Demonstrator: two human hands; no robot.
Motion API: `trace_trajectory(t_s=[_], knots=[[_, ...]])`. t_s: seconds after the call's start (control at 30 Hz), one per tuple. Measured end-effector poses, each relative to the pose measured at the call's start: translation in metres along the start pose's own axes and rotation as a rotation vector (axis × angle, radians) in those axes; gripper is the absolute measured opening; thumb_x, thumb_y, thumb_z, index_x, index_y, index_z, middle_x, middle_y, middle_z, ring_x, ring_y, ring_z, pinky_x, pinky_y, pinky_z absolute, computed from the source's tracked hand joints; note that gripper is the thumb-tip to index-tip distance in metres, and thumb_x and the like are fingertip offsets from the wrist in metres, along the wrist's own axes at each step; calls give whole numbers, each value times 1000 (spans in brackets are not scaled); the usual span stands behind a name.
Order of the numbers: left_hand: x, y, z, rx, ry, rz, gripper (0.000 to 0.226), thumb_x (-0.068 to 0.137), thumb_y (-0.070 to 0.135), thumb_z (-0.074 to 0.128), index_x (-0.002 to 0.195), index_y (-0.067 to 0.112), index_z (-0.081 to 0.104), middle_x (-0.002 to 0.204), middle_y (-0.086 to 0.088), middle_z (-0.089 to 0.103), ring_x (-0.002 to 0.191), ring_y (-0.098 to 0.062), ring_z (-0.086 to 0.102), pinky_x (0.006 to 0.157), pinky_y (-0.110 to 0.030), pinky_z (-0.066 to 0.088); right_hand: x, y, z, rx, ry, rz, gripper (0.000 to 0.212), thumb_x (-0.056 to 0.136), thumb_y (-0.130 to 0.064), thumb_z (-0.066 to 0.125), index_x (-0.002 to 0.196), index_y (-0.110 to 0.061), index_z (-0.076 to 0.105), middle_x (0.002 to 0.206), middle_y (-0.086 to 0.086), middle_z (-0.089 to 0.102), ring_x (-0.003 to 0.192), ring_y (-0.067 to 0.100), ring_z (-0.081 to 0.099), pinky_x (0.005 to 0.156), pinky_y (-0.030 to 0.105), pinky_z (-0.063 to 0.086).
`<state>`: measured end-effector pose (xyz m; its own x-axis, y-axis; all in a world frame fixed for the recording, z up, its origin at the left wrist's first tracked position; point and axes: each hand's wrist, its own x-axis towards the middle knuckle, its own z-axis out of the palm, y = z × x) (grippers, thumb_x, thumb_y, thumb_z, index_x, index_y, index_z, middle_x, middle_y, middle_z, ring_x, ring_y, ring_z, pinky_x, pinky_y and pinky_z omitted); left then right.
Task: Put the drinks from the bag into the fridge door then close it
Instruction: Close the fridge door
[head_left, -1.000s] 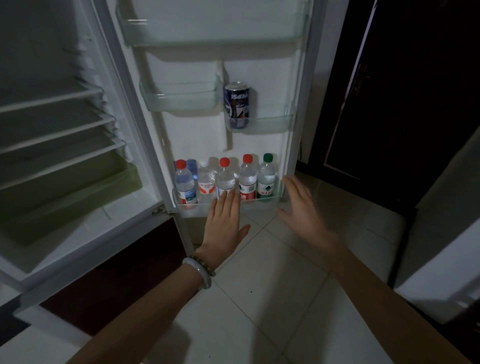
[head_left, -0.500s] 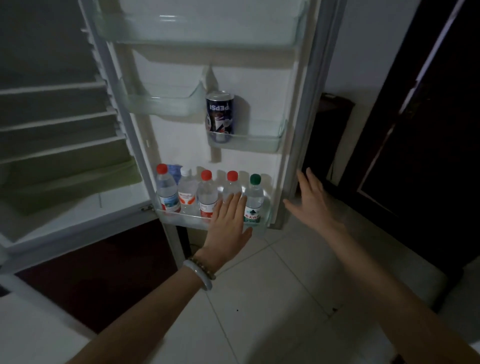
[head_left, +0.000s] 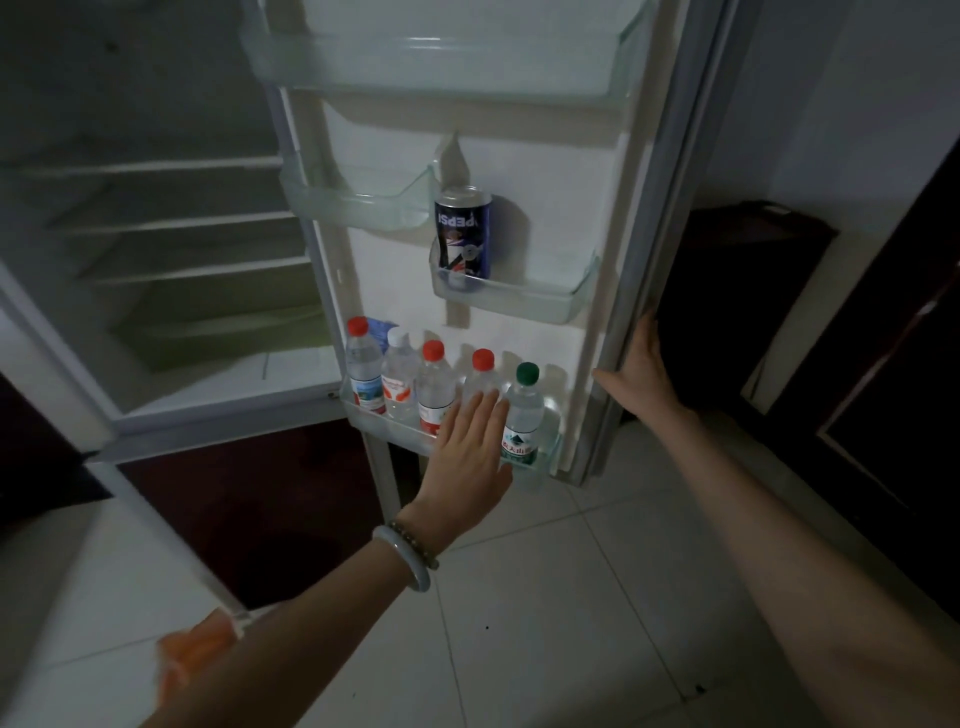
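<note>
The fridge door (head_left: 613, 218) stands open. Its bottom shelf (head_left: 545, 457) holds several water bottles: red-capped ones (head_left: 363, 364), a white-capped one (head_left: 399, 374) and a green-capped one (head_left: 524, 410). A blue Pepsi can (head_left: 463, 234) stands upside down in the middle right shelf (head_left: 550, 301). My left hand (head_left: 470, 441) lies flat with fingers apart against the front of the bottom shelf and bottles. My right hand (head_left: 639, 369) grips the door's outer edge, its fingers wrapped behind it.
The fridge's inside (head_left: 171, 260) at the left shows bare wire shelves and a crisper drawer. A dark door (head_left: 893, 364) and a dark object (head_left: 737, 291) stand right of the fridge door. Orange fabric (head_left: 192, 654) shows at the bottom left above the tiled floor (head_left: 545, 623).
My right hand has moved up and right from open air onto the door's outer edge and closed on it. My left hand stays on the bottom shelf. The view has shifted closer.
</note>
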<state>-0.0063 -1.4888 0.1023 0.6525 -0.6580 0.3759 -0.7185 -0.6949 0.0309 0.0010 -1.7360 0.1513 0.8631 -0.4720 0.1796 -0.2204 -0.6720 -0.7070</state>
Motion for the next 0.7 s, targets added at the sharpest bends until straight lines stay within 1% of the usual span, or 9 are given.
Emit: trace_trajectory(t_s=[0.17,0.27,0.33,0.47,0.5,0.6,0.7], knots=[[-1,-2,1,13,-6,-1,72,86,31,56,144,3,22,152,-16,22,141,-30,15,115,-48,12,0,1,12,98,46,19,105,78,-15,70,146,-4,-8,156,17,-8,144,28,-3,118,37,5],[-4,-6,2,32,-6,-12,72,82,29,62,141,1,29,148,-17,30,138,-32,24,113,-48,14,-11,5,19,93,99,-18,106,74,-16,73,146,-3,-4,155,21,-8,144,32,-4,116,37,4],[-6,-7,2,45,6,-6,71,82,29,62,140,1,31,147,-18,32,137,-32,26,113,-49,16,-24,4,21,71,121,-41,106,74,-20,73,147,-6,-2,155,20,-10,143,34,-5,115,40,6],[-15,-5,-2,21,12,30,69,89,33,53,143,3,23,151,-16,23,141,-28,16,115,-49,15,-58,-2,25,0,143,-84,103,76,-25,72,148,-13,-1,155,17,-16,143,35,-8,117,48,8],[-19,-5,-4,18,20,42,70,89,33,54,143,3,23,151,-15,23,141,-28,17,115,-48,15,-68,-3,26,-17,148,-101,103,76,-26,72,148,-15,-1,155,16,-17,143,34,-9,117,48,7],[-34,-7,-10,28,38,105,75,81,32,65,140,2,30,147,-17,32,138,-29,26,112,-47,20,-99,-9,32,-46,139,-137,103,77,-32,71,148,-23,-2,155,13,-21,143,32,-12,116,50,6],[-54,-15,-18,52,68,168,78,76,32,69,138,2,34,145,-16,37,135,-29,31,110,-48,23,-130,-21,35,-68,122,-185,100,78,-27,71,148,-23,-1,154,15,-21,143,33,-11,115,54,11]])
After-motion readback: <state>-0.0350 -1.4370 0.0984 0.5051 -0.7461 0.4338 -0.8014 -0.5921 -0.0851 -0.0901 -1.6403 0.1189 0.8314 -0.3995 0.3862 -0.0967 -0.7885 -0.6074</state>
